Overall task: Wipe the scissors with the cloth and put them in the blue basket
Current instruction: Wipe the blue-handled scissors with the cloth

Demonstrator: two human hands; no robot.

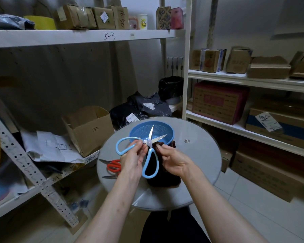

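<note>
Blue-handled scissors [149, 143] are held above the round glass table [200, 165] with their blades spread open, tips over the blue basket [140, 132]. My left hand [132, 159] pinches them near the pivot and the left handle loop. A dark cloth [162, 179] hangs under my right hand [172, 159], which grips its upper part just right of the pivot. The lower handle loop lies in front of the cloth. The basket stands at the table's far side with nothing in it.
Red-handled scissors [113, 167] and another pair with dark blades [110, 176] lie at the table's left edge. An open cardboard box [89, 130] and papers sit on the left shelf. Shelves of boxes [253, 106] stand to the right.
</note>
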